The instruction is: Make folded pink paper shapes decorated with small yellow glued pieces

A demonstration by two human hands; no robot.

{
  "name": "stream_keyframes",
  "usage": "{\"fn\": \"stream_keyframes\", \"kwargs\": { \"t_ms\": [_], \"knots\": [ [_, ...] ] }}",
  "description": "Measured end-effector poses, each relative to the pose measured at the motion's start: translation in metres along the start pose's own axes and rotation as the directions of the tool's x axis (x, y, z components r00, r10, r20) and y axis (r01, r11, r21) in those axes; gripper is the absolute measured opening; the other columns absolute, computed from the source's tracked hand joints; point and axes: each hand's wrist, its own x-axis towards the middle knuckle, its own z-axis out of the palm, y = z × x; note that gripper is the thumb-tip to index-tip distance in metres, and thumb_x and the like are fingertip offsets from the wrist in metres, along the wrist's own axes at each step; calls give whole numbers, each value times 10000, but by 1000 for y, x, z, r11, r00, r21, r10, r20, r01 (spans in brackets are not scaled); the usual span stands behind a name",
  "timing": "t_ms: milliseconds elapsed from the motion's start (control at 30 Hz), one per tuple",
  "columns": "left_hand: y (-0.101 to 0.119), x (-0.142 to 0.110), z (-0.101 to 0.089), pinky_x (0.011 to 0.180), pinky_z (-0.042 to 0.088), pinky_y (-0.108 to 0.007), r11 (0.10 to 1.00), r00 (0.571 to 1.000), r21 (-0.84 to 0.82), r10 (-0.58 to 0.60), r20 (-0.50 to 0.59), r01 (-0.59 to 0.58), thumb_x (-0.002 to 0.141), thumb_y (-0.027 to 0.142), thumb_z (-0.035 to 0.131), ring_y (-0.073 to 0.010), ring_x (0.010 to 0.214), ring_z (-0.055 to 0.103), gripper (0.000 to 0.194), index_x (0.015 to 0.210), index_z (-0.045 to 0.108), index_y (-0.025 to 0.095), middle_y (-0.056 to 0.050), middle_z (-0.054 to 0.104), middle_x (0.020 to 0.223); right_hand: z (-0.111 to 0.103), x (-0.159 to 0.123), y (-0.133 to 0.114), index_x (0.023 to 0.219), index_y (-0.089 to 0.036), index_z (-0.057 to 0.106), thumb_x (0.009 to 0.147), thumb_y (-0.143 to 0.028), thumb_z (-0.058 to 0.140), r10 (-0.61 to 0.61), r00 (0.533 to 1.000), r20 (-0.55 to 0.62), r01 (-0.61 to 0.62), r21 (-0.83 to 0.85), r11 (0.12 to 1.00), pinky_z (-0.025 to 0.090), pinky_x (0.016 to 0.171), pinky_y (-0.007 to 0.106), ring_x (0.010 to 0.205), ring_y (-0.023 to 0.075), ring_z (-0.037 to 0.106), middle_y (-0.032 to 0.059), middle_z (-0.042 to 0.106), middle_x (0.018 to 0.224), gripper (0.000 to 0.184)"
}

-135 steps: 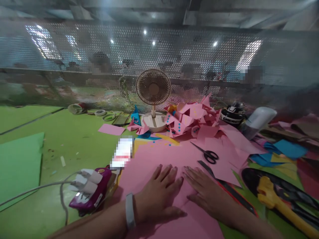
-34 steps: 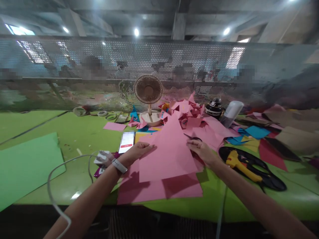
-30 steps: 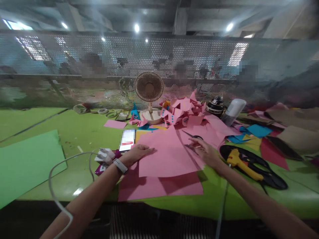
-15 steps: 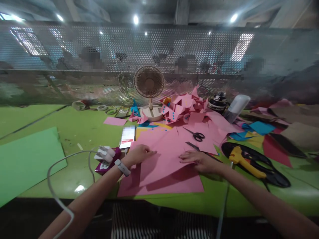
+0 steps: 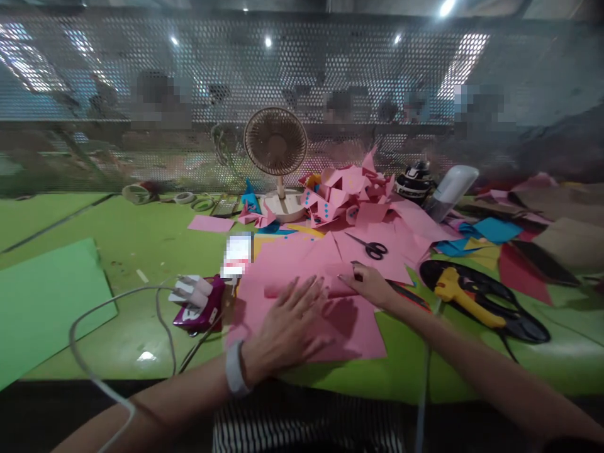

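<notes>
A sheet of pink paper (image 5: pixel 337 288) is curled over on itself in front of me, its bend running left to right. My left hand (image 5: pixel 290 324) lies across it, palm down, with the fingers stretched out and apart. At the right end of the bend, my right hand (image 5: pixel 372 284) pinches the paper between thumb and fingers. Under both hands is a flat pink sheet (image 5: pixel 363 340) on the green table (image 5: pixel 401 371). Black scissors (image 5: pixel 376 250) rest on pink paper just beyond my right hand. A dark strip-like tool (image 5: pixel 408 294) is partly hidden beneath my right wrist.
A yellow glue gun (image 5: pixel 453 292) lies on a black tray (image 5: pixel 528 330) at right. Left stand a phone (image 5: pixel 238 251) and a purple power block (image 5: pixel 193 319) with a looping white cable. Behind are a fan (image 5: pixel 276 141), heaped pink cutouts (image 5: pixel 349 189) and a perforated screen (image 5: pixel 198 151).
My left hand has moved right and nearer, flattening across the pink paper. My right hand has moved slightly away from me and now pinches the paper, whose near edge is turned over.
</notes>
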Motion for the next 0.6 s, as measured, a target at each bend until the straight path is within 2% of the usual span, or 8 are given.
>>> {"fn": "stream_keyframes", "kwargs": {
  "t_ms": [67,133,200,300,367,467,533,600],
  "knots": [
    [6,-2,17,1090,94,-454,999,999,32,-14,49,13,794,636,350,-276,1338,162,809,1396,178,125,-133,253,1444,2,2,3,480,-211,382,732,-430,567,-25,999,-32,22,-74,997,285,508,253,509,113,357,-47,370,497,382],
    [5,-3,28,1089,82,-454,998,995,46,-46,90,42,779,674,313,-285,1342,140,865,1401,149,96,-150,222,1451,3,4,6,486,-214,366,750,-424,549,-45,997,-60,36,-135,990,286,503,257,495,114,353,-49,354,491,384],
    [0,-1,33,1087,82,-452,997,992,45,-66,109,61,777,684,291,-287,1341,147,869,1402,148,99,-150,214,1454,3,4,7,546,-205,442,765,-419,537,-64,994,-88,47,-178,983,328,519,266,515,128,405,-30,428,534,321],
    [-3,2,35,1082,85,-459,995,991,38,-91,99,88,763,704,277,-297,1333,175,881,1402,162,109,-155,225,1448,0,0,5,908,-174,573,809,-380,493,-123,980,-157,85,-226,970,429,685,318,747,187,547,67,596,884,242],
    [-1,3,37,1081,79,-464,994,990,36,-109,91,106,754,714,278,-298,1335,167,895,1404,152,112,-154,225,1448,-2,-7,1,1149,-181,509,850,-334,445,-257,955,-150,197,-328,924,404,872,373,1007,223,525,109,549,1151,342],
    [4,3,36,1081,76,-471,993,989,32,-120,82,118,750,712,295,-295,1342,139,902,1408,132,118,-151,210,1453,-2,-17,-4,1290,-197,420,881,-303,407,-446,889,101,437,-477,763,315,1013,413,1219,225,396,97,465,1317,423],
    [5,3,28,1081,106,-464,994,991,9,-109,77,109,765,686,322,-289,1338,161,864,1407,145,134,-142,221,1452,0,-20,-5,1340,-198,362,883,-295,409,-467,837,284,545,-495,676,282,1042,444,1266,227,345,90,411,1369,469],
    [0,3,13,1076,173,-432,993,991,-38,-113,67,116,802,614,369,-266,1324,215,765,1400,180,175,-108,254,1448,1,-21,-5,1361,-193,327,885,-267,401,-459,807,373,591,-510,625,250,1054,479,1293,232,301,91,366,1397,487]
  ]
}}
